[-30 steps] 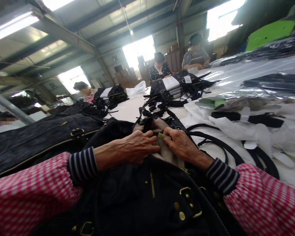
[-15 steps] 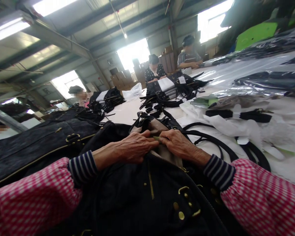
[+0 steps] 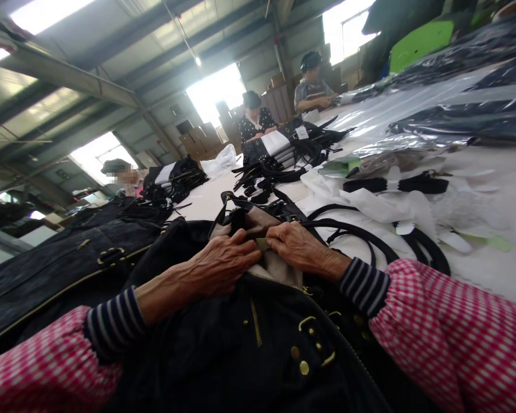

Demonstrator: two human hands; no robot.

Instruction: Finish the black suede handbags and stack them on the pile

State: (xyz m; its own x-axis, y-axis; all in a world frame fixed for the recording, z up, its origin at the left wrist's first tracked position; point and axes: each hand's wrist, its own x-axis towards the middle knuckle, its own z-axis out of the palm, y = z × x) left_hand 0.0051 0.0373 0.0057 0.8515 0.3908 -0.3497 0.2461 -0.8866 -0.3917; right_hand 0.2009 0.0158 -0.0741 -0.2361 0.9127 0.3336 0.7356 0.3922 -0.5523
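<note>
A black handbag (image 3: 198, 350) with brass buckles and zips lies in front of me, its mouth parted over a beige lining (image 3: 279, 267). At that opening, a small flat yellow-green strip (image 3: 262, 243) spans the gap between my hands. My right hand (image 3: 298, 245) pinches the strip's right end between thumb and fingers. My left hand (image 3: 227, 261) is closed at the strip's left end, palm down over the bag's edge; its thumb is hidden. The handbag's thin black handles (image 3: 352, 226) curve out to the right.
Another black bag (image 3: 47, 269) lies close on my left. Stacked black bags with white wraps (image 3: 275, 143) stand farther along the white table (image 3: 210, 198). Paper scraps (image 3: 370, 206) and plastic-wrapped goods (image 3: 464, 123) cover the right side. Several people sit at the far side.
The view has shifted, so the scene sits farther left in the picture. More of the yellow-green strip shows between my hands, which stay at the bag's opening.
</note>
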